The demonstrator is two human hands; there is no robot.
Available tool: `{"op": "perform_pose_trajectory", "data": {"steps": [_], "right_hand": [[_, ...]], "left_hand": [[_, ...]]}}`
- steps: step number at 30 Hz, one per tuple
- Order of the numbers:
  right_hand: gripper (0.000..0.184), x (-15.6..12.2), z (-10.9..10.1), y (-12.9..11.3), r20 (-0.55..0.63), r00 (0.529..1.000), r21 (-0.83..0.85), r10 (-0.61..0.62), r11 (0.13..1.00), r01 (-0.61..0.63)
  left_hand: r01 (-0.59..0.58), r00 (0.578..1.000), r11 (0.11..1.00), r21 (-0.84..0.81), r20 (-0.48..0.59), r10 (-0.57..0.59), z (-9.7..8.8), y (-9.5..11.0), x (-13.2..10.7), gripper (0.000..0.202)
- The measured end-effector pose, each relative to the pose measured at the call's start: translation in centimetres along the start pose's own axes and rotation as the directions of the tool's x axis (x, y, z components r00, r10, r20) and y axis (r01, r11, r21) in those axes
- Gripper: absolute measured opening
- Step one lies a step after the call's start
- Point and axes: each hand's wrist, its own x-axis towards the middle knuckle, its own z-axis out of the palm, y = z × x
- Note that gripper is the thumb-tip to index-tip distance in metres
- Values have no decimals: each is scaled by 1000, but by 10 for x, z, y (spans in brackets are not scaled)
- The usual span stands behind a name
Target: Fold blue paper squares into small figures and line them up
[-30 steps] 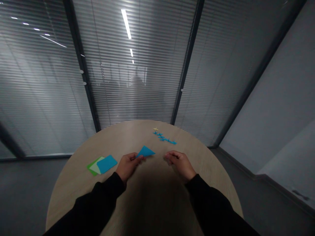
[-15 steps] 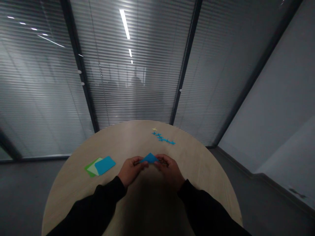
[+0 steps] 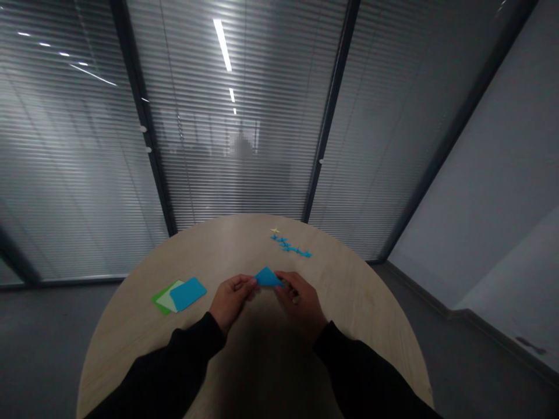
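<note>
A blue sheet of paper (image 3: 267, 277), folded into a triangle with its point facing away from me, is held between my two hands above the table. My left hand (image 3: 231, 298) pinches its left corner between thumb and fingers. At the right corner, my right hand (image 3: 301, 299) grips the paper the same way. Beyond the hands lie several small folded blue paper figures (image 3: 286, 247) in a slanting row, with a small yellow paper figure (image 3: 275, 230) at the far end.
A round wooden table (image 3: 349, 302) carries everything. To the left, a blue sheet (image 3: 187, 294) overlaps a pale green sheet (image 3: 167, 301) and a brighter green sheet (image 3: 159, 295). Glass panels with blinds (image 3: 244, 186) stand behind the table; a white wall (image 3: 489, 192) is at right.
The folded blue paper has tilted slightly and its point has shifted a little away from me. My left fingers have drawn back toward its left corner.
</note>
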Motion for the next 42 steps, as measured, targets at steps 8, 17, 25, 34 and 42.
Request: {"op": "perform_pose_trajectory", "data": {"steps": [8, 17, 25, 34, 42], "right_hand": [[34, -1, 7, 8, -111, 987, 32, 120, 993, -117], [12, -1, 4, 9, -83, 986, -116, -145, 984, 135], [14, 1, 8, 12, -35, 958, -107, -285, 954, 280], [23, 0, 2, 7, 16, 1000, 67, 15, 998, -16], [30, -6, 16, 9, 46, 997, 143, 55, 988, -61]], "left_hand": [[-25, 997, 981, 194, 73, 11, 5, 5, -4, 39], [-63, 985, 978, 197, 170, 29, 2, 0, 0, 46], [11, 994, 994, 107, 109, -23, 4, 2, -1, 42], [-60, 997, 985, 163, 54, 52, 8, 2, -3, 37], [-106, 990, 991, -82, -107, 97, 21, 0, -7, 53]]}}
